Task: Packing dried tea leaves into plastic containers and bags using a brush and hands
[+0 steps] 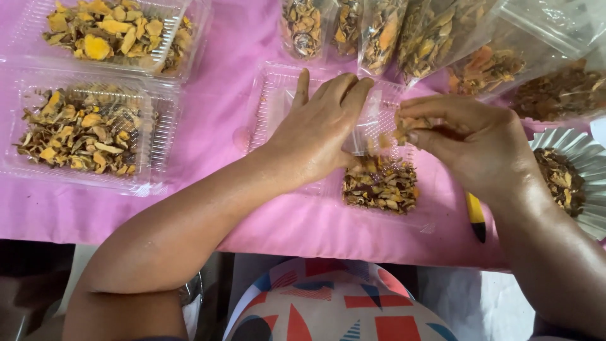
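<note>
Left hand (319, 126) rests flat, fingers spread, on the clear tray (268, 101); right hand (470, 142) pinches dried pieces (407, 126).

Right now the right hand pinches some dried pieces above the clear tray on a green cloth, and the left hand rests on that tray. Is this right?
Not quite: the cloth is pink, not green, as the head view shows. The rest holds: the right hand pinches dried pieces above the clear tray, and the left hand rests on it.

Bare forearms; patterned garment (334, 306), red, blue, white, perhaps a skirt

Foil dish (584, 158) cut off right.
</note>
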